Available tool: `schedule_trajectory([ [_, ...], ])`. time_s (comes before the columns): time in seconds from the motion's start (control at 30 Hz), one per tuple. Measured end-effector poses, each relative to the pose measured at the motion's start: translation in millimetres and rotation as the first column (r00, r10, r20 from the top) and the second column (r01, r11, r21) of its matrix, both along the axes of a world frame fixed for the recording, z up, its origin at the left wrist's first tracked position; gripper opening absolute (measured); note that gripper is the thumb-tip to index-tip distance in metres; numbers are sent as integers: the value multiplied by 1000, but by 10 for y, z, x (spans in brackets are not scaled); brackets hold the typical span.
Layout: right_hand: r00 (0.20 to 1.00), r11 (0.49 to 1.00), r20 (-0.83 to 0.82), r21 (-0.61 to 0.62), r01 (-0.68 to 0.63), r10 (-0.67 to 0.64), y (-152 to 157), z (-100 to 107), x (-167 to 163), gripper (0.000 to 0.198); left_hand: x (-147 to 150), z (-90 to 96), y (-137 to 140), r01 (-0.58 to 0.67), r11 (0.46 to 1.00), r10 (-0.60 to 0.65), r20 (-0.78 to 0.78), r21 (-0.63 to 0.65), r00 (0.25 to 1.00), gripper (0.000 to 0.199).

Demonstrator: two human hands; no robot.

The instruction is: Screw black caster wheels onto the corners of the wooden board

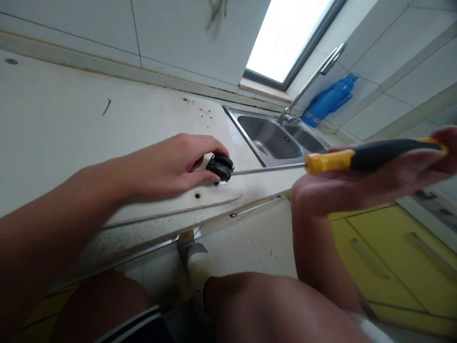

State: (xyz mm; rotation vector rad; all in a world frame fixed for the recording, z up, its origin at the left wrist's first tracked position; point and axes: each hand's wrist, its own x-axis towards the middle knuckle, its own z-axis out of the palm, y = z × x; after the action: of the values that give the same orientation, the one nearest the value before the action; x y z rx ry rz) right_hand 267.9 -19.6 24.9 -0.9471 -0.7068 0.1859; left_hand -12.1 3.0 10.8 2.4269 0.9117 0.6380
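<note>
Just left of the frame's centre, the left hand (171, 164) rests on a pale board (107, 138) lying on the speckled countertop (150, 233), its thumb and fingers pinched around a small black caster wheel (220, 167) that sits on the board's right end, near the edge. The wheel stands on a small metal plate, and a bare screw hole shows in the board just below and to the left of it. From the right side of the frame the right hand (374, 183) comes in, palm turned up, fingers curled under and around the black-and-yellow handle of a screwdriver (357, 159); the handle lies across the palm and the long steel shaft runs leftward, nearly level, until its tip meets the base of the wheel by the left thumb. The two hands are well apart, joined only by the line of the tool. Behind the shaft, in the upper middle right, a stainless double sink (271, 138) is set into the counter, with a tall curved faucet (310, 81) rising over it and a blue bottle (330, 100) leaning against the tiled wall in the corner. A bright window (285, 33) fills the top of the frame above the sink. Lower right, yellow cabinet doors (403, 267) with metal bar handles stand beneath the counter. Along the bottom the person's bare knees and a white-socked foot show over the tiled floor (264, 243).
</note>
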Motion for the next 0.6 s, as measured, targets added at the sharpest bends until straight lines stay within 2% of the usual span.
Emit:
schedule_trajectory([
  [0.03,991,978,106,204,53,-76,126,-28,39,25,1,1,-2,-5,1000,5,-2,-1,1000,38],
  [0.07,976,937,184,348,45,-115,262,-84,61,16,2,3,-5,-8,1000,8,-6,-2,1000,38],
  [0.1,978,932,195,362,-6,-69,394,-164,68,14,3,6,-7,-11,1000,11,-12,-2,1000,39],
  [0.17,986,963,42,212,-168,162,598,-365,44,20,7,15,-12,-13,1000,13,-21,0,1000,41],
  [0.23,944,951,-120,76,-301,308,683,-560,-8,29,12,21,-17,-10,1000,10,-29,1,1000,42],
  [0.33,919,930,-155,2,-368,364,642,-736,-80,36,15,16,-16,-19,1000,19,-28,6,999,41],
  [0.47,909,909,-112,-66,-411,402,566,-800,-97,38,9,-17,-3,-31,999,31,-10,23,999,42],
  [0.6,889,879,-171,-157,-450,425,621,-859,-57,42,4,-33,0,-42,999,42,-4,26,999,44],
])
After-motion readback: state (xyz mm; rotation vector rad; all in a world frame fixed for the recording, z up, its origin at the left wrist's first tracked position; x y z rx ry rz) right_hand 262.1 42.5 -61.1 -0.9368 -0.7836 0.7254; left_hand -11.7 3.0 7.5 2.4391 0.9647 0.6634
